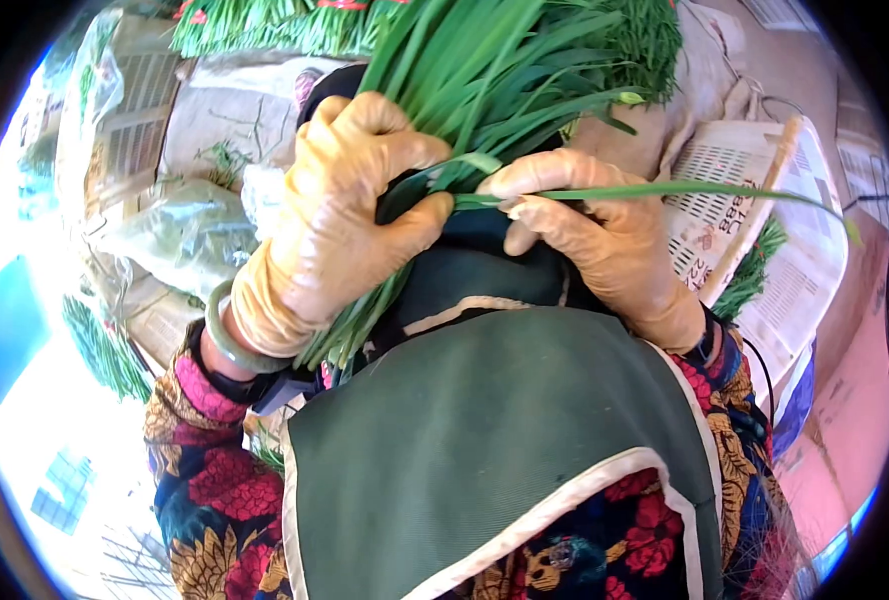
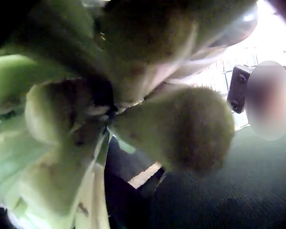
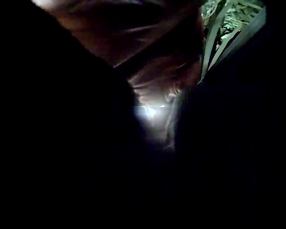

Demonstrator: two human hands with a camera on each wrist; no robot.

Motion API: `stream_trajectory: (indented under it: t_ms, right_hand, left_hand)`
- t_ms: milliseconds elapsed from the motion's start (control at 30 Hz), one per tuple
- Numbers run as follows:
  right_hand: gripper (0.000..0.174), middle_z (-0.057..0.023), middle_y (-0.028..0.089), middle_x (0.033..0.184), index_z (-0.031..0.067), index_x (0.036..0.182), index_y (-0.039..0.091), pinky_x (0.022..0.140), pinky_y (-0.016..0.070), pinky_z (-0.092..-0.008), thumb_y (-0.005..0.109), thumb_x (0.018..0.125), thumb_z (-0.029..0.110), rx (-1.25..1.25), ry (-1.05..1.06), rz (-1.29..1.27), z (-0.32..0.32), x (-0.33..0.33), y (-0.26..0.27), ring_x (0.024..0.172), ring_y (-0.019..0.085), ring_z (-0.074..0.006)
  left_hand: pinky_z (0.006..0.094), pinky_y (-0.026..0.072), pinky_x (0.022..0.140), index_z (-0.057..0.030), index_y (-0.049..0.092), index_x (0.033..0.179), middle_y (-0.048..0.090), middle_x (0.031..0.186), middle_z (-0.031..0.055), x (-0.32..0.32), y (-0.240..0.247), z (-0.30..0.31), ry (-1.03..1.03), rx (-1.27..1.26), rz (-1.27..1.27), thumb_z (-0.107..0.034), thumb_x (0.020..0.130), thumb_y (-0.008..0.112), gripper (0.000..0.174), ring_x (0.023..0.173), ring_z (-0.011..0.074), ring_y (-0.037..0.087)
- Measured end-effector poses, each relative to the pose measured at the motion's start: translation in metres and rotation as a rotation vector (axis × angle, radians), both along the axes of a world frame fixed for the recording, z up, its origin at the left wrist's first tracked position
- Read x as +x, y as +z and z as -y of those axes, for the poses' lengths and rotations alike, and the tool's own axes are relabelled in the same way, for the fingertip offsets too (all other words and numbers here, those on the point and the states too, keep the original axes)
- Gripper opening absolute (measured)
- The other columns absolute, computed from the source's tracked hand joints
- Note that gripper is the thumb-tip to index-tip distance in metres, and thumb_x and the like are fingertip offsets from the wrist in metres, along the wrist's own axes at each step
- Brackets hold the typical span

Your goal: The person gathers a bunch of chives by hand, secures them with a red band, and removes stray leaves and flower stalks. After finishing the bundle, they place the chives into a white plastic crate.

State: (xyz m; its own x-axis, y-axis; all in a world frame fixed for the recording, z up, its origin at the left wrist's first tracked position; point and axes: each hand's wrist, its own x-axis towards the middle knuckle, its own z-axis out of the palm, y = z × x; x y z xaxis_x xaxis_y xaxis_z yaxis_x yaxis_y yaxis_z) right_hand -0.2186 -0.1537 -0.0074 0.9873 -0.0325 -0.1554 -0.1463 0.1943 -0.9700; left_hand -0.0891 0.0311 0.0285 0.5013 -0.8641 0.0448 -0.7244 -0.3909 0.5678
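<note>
A thick bunch of Chinese chives [image 1: 475, 80] fans out upward, its stalk ends showing below the left wrist. My gloved left hand [image 1: 340, 190] grips the bunch around its stalks. With thumb and fingers, my gloved right hand [image 1: 605, 230] pinches one long chive leaf [image 1: 705, 190], which runs across the stalks beside the left thumb and out to the right. In the left wrist view, blurred gloved fingers surround pale stalks [image 2: 97, 200]. The right wrist view is mostly dark, with part of the glove [image 3: 133, 38] and some green leaves [image 3: 229, 28] at the top.
Bundled chives [image 1: 275, 25] with red ties lie at the far edge. A clear plastic bag [image 1: 190, 235] lies to the left, near more greens [image 1: 105, 345]. On the right stands a slotted white crate [image 1: 710, 200]. A green apron [image 1: 505, 400] covers the lap.
</note>
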Motion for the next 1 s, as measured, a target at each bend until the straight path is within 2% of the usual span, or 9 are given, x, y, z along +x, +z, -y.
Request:
stream_trajectory:
  t_ms: [67, 200, 233, 367, 467, 600, 700, 800, 1000]
  right_hand:
    - [0.017, -0.0114, 0.065, 0.098, -0.0023, 0.104, 0.063, 0.069, 0.052, -0.0249, 0.058, 0.094, 0.011, -0.099, 0.0, 0.088, 0.001, 0.001, 0.002, 0.075, 0.063, -0.0131]
    - [0.021, -0.0142, 0.066, 0.097, -0.0028, 0.102, 0.063, 0.068, 0.0523, -0.0255, 0.06, 0.094, 0.016, -0.303, 0.06, 0.289, 0.005, 0.007, 0.004, 0.074, 0.063, -0.0144]
    - [0.022, -0.0147, 0.066, 0.097, -0.003, 0.1, 0.063, 0.067, 0.0522, -0.0262, 0.06, 0.094, 0.018, -0.337, 0.063, 0.3, 0.005, 0.007, 0.008, 0.073, 0.063, -0.0152]
    - [0.019, -0.0163, 0.067, 0.095, -0.0007, 0.098, 0.063, 0.065, 0.0524, -0.0277, 0.06, 0.093, 0.017, -0.413, 0.092, 0.359, 0.003, 0.005, 0.011, 0.069, 0.064, -0.0176]
    - [0.018, -0.0177, 0.067, 0.095, 0.0003, 0.098, 0.062, 0.064, 0.0528, -0.0285, 0.061, 0.092, 0.017, -0.54, 0.112, 0.533, 0.003, 0.004, 0.009, 0.069, 0.064, -0.0185]
    - [0.018, -0.0179, 0.068, 0.095, -0.0013, 0.098, 0.062, 0.066, 0.0531, -0.0284, 0.061, 0.092, 0.016, -0.488, 0.13, 0.507, 0.004, 0.001, 0.007, 0.071, 0.066, -0.0193]
    - [0.018, -0.0172, 0.068, 0.096, -0.0024, 0.1, 0.062, 0.066, 0.052, -0.026, 0.061, 0.093, 0.014, -0.368, 0.088, 0.324, 0.004, 0.002, 0.01, 0.071, 0.065, -0.0166]
    - [0.017, -0.0075, 0.067, 0.088, -0.0013, 0.1, 0.065, 0.066, 0.0493, -0.0219, 0.06, 0.094, 0.014, -0.136, 0.015, 0.172, 0.005, 0.003, 0.002, 0.07, 0.063, -0.0107]
    - [0.017, -0.0065, 0.066, 0.091, -0.0013, 0.101, 0.065, 0.072, 0.0484, -0.0223, 0.062, 0.092, 0.012, -0.052, 0.03, 0.105, 0.009, 0.001, -0.003, 0.075, 0.062, -0.0109]
  left_hand:
    - [0.0371, 0.0431, 0.079, -0.0056, 0.065, 0.096, 0.054, 0.089, 0.0077, 0.004, -0.003, -0.003, -0.034, -0.069, -0.018, -0.003, 0.063, 0.078, 0.035, 0.086, 0.0273, 0.051]
    - [0.0366, 0.0424, 0.09, -0.0078, 0.064, 0.112, 0.053, 0.104, 0.0085, 0.001, 0.003, -0.013, -0.004, -0.041, -0.088, -0.001, 0.063, 0.079, 0.051, 0.101, 0.0266, 0.05]
    - [0.0372, 0.0387, 0.098, -0.0091, 0.057, 0.125, 0.051, 0.116, 0.0098, 0.004, 0.005, -0.017, -0.066, 0.028, -0.082, -0.002, 0.062, 0.08, 0.067, 0.111, 0.0273, 0.047]
    - [0.0384, 0.0314, 0.106, -0.0063, 0.043, 0.138, 0.046, 0.13, 0.0135, 0.003, 0.009, -0.029, 0.016, 0.03, -0.005, -0.003, 0.061, 0.081, 0.085, 0.123, 0.0308, 0.04]
    - [0.0386, 0.0283, 0.11, -0.0058, 0.039, 0.14, 0.043, 0.133, 0.0155, -0.003, -0.002, -0.033, 0.117, -0.065, -0.117, -0.003, 0.063, 0.08, 0.088, 0.128, 0.0328, 0.036]
    - [0.038, 0.0286, 0.11, -0.0041, 0.036, 0.142, 0.04, 0.136, 0.0164, -0.007, -0.009, -0.032, 0.106, -0.067, -0.19, -0.004, 0.066, 0.079, 0.087, 0.13, 0.0322, 0.036]
    - [0.0379, 0.0295, 0.11, -0.0034, 0.037, 0.141, 0.04, 0.137, 0.0164, -0.007, -0.011, -0.033, 0.097, -0.074, -0.182, -0.005, 0.069, 0.078, 0.083, 0.129, 0.0315, 0.037]
    - [0.0376, 0.0302, 0.109, -0.0035, 0.038, 0.141, 0.04, 0.136, 0.0172, -0.005, -0.011, -0.034, 0.1, -0.106, -0.261, -0.008, 0.072, 0.076, 0.078, 0.129, 0.0315, 0.038]
    - [0.0363, 0.031, 0.108, -0.0036, 0.039, 0.139, 0.039, 0.132, 0.0158, 0.007, -0.018, -0.03, 0.124, -0.065, -0.259, -0.01, 0.078, 0.073, 0.069, 0.126, 0.0296, 0.039]
